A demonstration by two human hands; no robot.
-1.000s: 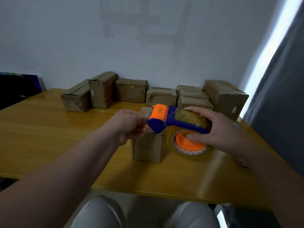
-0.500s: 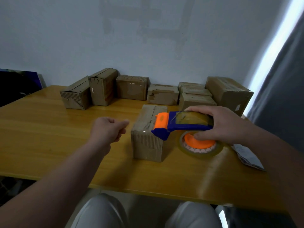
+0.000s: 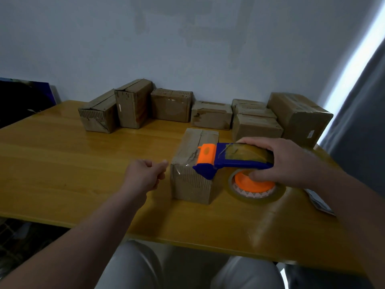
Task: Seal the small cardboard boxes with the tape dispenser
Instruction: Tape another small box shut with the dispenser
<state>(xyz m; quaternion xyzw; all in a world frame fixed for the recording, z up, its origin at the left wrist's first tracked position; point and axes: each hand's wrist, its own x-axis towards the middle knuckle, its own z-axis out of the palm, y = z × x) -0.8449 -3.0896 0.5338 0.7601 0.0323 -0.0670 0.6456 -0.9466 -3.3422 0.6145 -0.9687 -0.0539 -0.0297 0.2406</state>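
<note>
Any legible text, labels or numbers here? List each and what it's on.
None legible.
White sticker on large brown cardboard box, far right: too small.
White tag on upright brown cardboard box, back left: too small.
Printed paper slip on yellow wooden table, right edge: blurred.

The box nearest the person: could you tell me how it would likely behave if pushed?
Probably light: the box is small, with crumpled corrugated walls. It may slide on the glossy table, since the left hand beside it does not grip it.
</note>
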